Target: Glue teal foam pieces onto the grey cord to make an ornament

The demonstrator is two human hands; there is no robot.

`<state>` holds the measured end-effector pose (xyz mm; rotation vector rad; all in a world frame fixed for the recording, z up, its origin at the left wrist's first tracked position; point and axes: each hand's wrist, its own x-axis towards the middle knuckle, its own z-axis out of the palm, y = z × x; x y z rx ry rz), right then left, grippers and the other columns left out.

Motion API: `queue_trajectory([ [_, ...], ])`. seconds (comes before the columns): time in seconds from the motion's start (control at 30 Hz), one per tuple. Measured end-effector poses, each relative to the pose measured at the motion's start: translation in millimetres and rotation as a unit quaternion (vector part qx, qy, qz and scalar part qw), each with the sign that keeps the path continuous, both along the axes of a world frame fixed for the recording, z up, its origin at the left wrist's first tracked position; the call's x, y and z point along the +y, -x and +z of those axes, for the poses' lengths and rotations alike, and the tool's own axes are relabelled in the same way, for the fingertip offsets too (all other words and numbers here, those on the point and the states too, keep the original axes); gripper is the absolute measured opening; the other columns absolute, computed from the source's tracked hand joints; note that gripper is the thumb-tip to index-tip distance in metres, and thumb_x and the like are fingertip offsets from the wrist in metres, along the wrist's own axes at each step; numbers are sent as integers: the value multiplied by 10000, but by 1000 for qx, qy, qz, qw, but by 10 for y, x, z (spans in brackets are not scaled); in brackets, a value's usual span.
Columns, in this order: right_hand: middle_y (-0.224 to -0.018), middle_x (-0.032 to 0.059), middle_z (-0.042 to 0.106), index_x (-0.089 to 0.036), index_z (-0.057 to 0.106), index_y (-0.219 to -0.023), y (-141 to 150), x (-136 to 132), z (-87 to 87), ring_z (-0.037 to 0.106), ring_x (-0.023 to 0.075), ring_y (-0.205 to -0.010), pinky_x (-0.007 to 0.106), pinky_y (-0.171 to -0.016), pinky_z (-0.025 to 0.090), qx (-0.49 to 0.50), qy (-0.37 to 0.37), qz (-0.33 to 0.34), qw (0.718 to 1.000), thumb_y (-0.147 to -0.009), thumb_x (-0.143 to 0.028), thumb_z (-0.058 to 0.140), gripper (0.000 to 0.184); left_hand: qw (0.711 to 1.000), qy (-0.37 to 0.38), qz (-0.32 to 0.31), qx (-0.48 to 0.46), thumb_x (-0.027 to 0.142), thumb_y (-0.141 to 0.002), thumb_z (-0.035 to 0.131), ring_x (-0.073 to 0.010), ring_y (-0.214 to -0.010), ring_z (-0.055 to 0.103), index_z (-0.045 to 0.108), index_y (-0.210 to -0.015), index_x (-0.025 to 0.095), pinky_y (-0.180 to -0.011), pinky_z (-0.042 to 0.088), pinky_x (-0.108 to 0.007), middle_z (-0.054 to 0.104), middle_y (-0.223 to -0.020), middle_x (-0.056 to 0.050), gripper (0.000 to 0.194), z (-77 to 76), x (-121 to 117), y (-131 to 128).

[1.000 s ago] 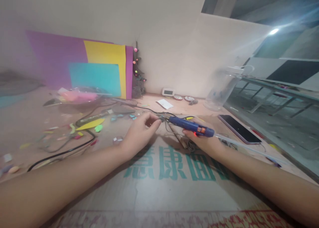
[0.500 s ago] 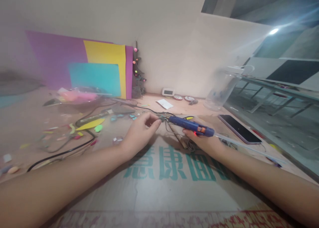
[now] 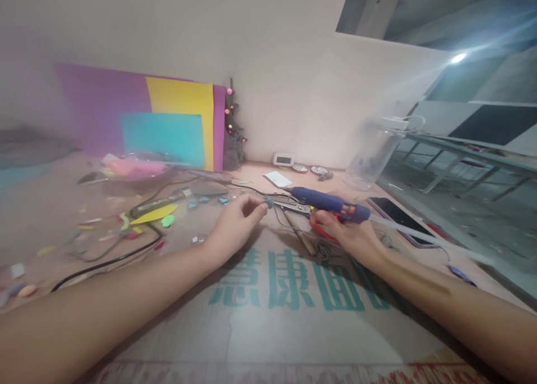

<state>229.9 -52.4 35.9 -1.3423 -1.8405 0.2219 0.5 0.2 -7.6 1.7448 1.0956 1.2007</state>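
Note:
My right hand is wrapped round a blue hot glue gun, its nozzle pointing left. A long translucent glue stick sticks out of its back end. Below the gun lie scissors with red handles, partly hidden by my right hand. The fingertips of my left hand are pinched on a small teal piece, close to the scissor tips. Just under the scissors rest a brown stick and a coil of thin grey wire.
Foam scraps, a yellow leaf shape and a black cord spread over the left side. Coloured sheets lean on the wall. A phone lies at right, before a clear plastic jug. A small white clock stands behind.
The glue gun has moved slightly up and right, its nozzle away from the teal piece. The scissors now show below it. My left hand has shifted slightly left, still pinching.

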Motion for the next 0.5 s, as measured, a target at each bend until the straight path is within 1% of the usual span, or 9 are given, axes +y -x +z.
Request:
queue_trajectory([
  [0.1,-894,30,712,-242,667,-782,13,-6,164,664,205,-881,305,-791,515,11,11,-4,1000,-894,-391,514,241,1000,-1,-8,-5,387,-833,584,-178,-768,586,588,-823,185,-711,437,-280,644,-795,-16,203,-22,-9,-5],
  [0.17,-936,44,725,-235,700,-839,-13,28,230,666,224,-931,326,-827,512,33,16,-16,999,-883,-430,544,253,1000,-5,-11,-2,382,-838,580,-175,-766,581,586,-824,183,-690,429,-270,637,-795,-14,200,-22,-24,-12],
  [0.23,-933,63,735,-219,721,-915,-60,98,278,676,244,-900,339,-766,526,49,26,-31,998,-846,-484,596,301,1000,-10,-16,0,371,-845,573,-172,-761,576,581,-816,180,-670,419,-263,629,-788,-11,193,-12,-35,-21],
  [0.3,-909,79,739,-204,726,-981,-117,212,330,682,247,-827,325,-657,528,42,41,-44,997,-804,-528,638,380,1000,-11,-18,4,354,-850,570,-167,-752,572,579,-810,178,-659,413,-260,623,-780,-8,181,5,-41,-30],
  [0.37,-843,71,733,-199,723,-1014,-178,381,390,669,220,-721,291,-554,501,20,56,-45,997,-761,-552,676,436,1000,-6,-14,10,342,-849,571,-162,-742,569,579,-808,175,-650,408,-260,623,-783,-8,172,24,-46,-35],
  [0.43,-720,45,705,-196,728,-981,-240,602,435,619,175,-594,261,-481,452,-8,66,-48,997,-721,-553,715,442,1000,0,-10,18,349,-846,572,-161,-731,564,578,-808,175,-636,399,-259,626,-793,-11,178,38,-52,-35],
  [0.5,-604,25,656,-187,735,-878,-298,858,438,559,143,-517,243,-443,404,-31,76,-27,996,-706,-525,738,379,1000,2,-13,24,368,-842,572,-163,-723,556,578,-809,176,-624,389,-259,630,-801,-15,194,44,-59,-31],
])
